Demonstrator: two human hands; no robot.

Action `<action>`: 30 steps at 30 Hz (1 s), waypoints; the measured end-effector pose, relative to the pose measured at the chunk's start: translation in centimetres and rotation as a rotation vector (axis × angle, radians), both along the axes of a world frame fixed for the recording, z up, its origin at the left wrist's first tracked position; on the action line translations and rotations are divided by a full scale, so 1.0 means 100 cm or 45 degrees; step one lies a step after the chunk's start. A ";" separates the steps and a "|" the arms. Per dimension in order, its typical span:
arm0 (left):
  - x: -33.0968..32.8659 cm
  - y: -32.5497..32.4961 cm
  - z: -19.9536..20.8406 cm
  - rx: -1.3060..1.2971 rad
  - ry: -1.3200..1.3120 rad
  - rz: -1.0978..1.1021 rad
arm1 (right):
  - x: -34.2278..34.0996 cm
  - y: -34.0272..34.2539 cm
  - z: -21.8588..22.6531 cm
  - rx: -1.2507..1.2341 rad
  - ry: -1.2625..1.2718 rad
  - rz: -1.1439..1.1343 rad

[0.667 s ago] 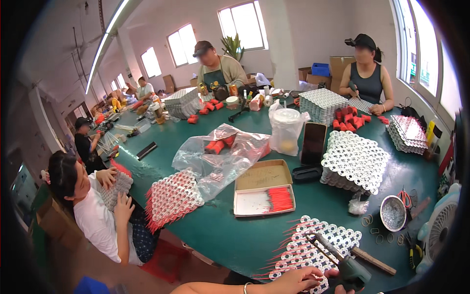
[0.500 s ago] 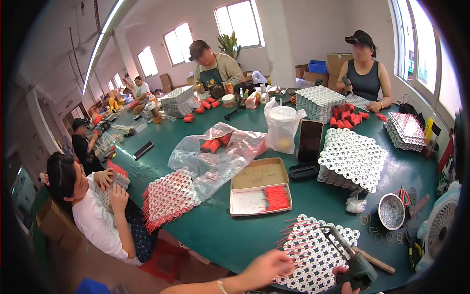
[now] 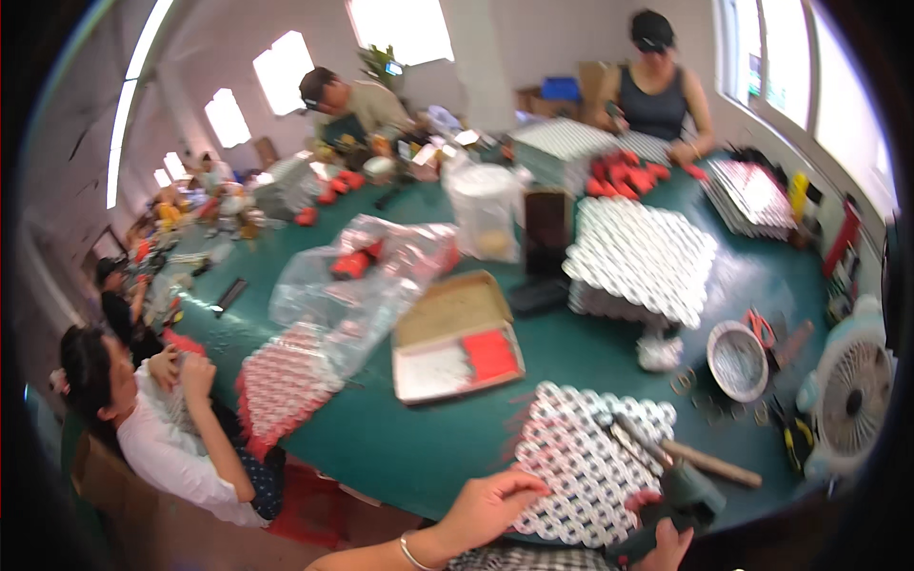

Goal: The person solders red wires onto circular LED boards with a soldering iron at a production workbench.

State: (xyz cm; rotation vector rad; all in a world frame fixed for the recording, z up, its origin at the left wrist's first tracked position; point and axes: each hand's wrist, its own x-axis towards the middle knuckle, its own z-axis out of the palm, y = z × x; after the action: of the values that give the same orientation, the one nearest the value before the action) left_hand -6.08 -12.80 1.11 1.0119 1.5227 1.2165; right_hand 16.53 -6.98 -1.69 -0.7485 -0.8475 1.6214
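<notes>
My left hand [image 3: 487, 506] is over the lower left edge of a sheet of joined white round discs [image 3: 581, 457], thumb and fingers pinched together. Anything between those fingertips is too small and blurred to make out. Thin red wires fan out from the sheet's left side. Wrapped in my right hand [image 3: 666, 544] is a dark green soldering gun [image 3: 693, 493], partly cut off by the lower edge. Its long metal tip points up and left over the sheet's right part. Beyond the sheet, an open cardboard box [image 3: 424, 374] holds a bundle of red wires [image 3: 491, 355].
A wooden stick [image 3: 714, 463], a metal bowl [image 3: 737, 362], pliers [image 3: 798, 443] and a fan [image 3: 854, 400] stand or lie to the right. Behind are a stack of disc sheets [image 3: 638, 257], a phone [image 3: 547, 233] and a plastic bag [image 3: 381, 266]. A co-worker [image 3: 176, 443] sits at left.
The view has swung, so the table's things sit further left and higher. My left hand stays pinched by the sheet's left edge. The soldering gun remains in my right hand, over the sheet.
</notes>
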 end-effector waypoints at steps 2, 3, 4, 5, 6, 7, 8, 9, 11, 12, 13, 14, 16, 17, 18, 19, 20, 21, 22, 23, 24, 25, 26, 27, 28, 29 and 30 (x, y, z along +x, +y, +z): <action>0.001 0.003 0.007 0.071 0.188 0.014 | 0.002 0.000 -0.004 0.013 -0.030 -0.139; 0.000 -0.001 0.009 0.096 0.290 0.010 | -0.003 -0.001 0.004 -0.030 -0.042 -0.161; -0.003 -0.003 0.012 0.160 0.406 -0.024 | 0.000 -0.002 0.012 -0.084 -0.040 -0.041; -0.004 -0.002 0.013 0.245 0.528 -0.055 | 0.003 0.000 0.018 -0.126 -0.025 0.079; -0.001 -0.001 0.011 0.262 0.567 -0.034 | 0.003 0.003 0.016 -0.128 -0.072 0.113; 0.001 0.001 0.010 0.255 0.543 -0.065 | 0.000 0.003 0.017 -0.178 -0.077 0.059; 0.001 0.003 0.011 0.319 0.819 -0.110 | 0.007 0.002 0.011 -0.184 -0.078 0.136; 0.001 0.005 0.011 0.386 1.098 -0.149 | 0.013 0.002 0.006 -0.190 -0.075 0.219; 0.006 0.002 0.004 0.359 1.125 -0.101 | 0.014 -0.001 0.009 -0.174 -0.115 0.188; 0.007 0.000 0.003 0.373 1.304 -0.105 | 0.014 -0.001 0.010 -0.153 -0.149 0.174; 0.007 0.000 0.003 0.386 1.485 -0.108 | 0.020 0.000 0.008 -0.158 -0.149 0.176; 0.008 -0.003 0.002 0.372 1.482 -0.111 | 0.032 0.001 0.006 -0.159 -0.121 0.371; 0.007 -0.007 0.000 0.449 1.635 -0.122 | 0.041 -0.002 0.006 -0.174 -0.087 0.577; 0.007 -0.006 0.001 0.454 1.621 -0.129 | 0.045 -0.007 0.014 -0.166 -0.300 0.479; 0.007 -0.005 0.002 0.461 1.626 -0.143 | 0.049 -0.010 0.018 -0.158 -0.512 0.380; 0.007 -0.004 0.002 0.468 1.631 -0.155 | 0.059 -0.014 0.016 -0.163 -0.524 0.371; 0.009 -0.004 0.001 0.476 1.622 -0.162 | 0.079 -0.022 0.010 -0.273 -0.590 0.468; 0.008 -0.004 0.000 0.479 1.636 -0.183 | 0.093 -0.025 0.005 -0.386 -0.651 0.579; 0.008 -0.004 0.000 0.486 1.647 -0.203 | 0.103 -0.026 -0.004 -0.156 -0.802 0.652; 0.008 -0.004 -0.002 0.484 1.640 -0.205 | 0.099 -0.025 -0.001 -0.161 -0.807 0.652; 0.009 -0.002 -0.004 0.500 1.613 -0.214 | 0.094 -0.026 0.002 -0.094 -0.753 0.602; 0.009 -0.001 -0.006 0.520 1.584 -0.222 | 0.087 -0.027 0.006 -0.027 -0.701 0.548; 0.008 0.000 -0.007 0.507 1.588 -0.219 | 0.071 -0.021 0.016 -0.016 -0.634 0.507; 0.007 0.001 -0.009 0.479 1.566 -0.231 | 0.072 -0.020 0.011 -0.020 -0.630 0.518; 0.007 0.001 -0.010 0.451 1.544 -0.242 | 0.076 -0.019 0.002 -0.009 -0.648 0.567; 0.006 0.001 -0.011 0.458 1.535 -0.240 | 0.080 -0.021 -0.004 0.006 -0.680 0.600; 0.006 0.001 -0.012 0.459 1.507 -0.235 | 0.081 -0.024 -0.014 -0.059 -0.772 0.582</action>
State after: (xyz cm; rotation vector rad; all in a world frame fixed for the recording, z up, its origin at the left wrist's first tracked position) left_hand -5.47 -12.68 -0.07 2.3114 1.9910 0.7450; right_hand 24.63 -9.37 -3.04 -1.1704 -1.5023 1.8381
